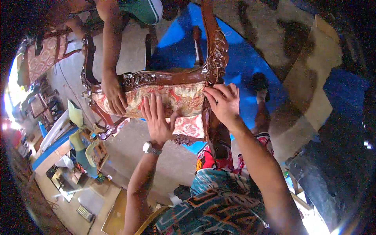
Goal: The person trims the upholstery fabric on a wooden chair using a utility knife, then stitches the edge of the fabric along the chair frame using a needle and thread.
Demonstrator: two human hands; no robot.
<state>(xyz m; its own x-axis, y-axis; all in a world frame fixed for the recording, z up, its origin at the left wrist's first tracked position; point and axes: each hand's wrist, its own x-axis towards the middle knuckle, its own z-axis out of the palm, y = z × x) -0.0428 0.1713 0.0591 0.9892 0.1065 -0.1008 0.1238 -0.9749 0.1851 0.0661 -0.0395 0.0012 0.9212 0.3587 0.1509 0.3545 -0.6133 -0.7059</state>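
A carved dark wooden chair frame [215, 51] holds a floral, cream-and-red upholstered panel [184, 96]. My left hand [156, 119] rests on the panel with its fingers stretched out and apart. My right hand [223, 105] has its fingers bent over the panel's right corner, gripping the fabric beside the carved post; its thumb is hard to make out. Another person's hand [113, 92] lies on the panel's left end. Below the panel, a second piece of red-and-white patterned fabric [189, 127] shows.
The other person's green shorts [143, 9] show at the top. A blue sheet [246, 51] lies on the floor beyond the chair. More patterned furniture [45, 58] stands at left, with foam and boards [58, 135] lower down. A dark covered mass [340, 149] fills the right side.
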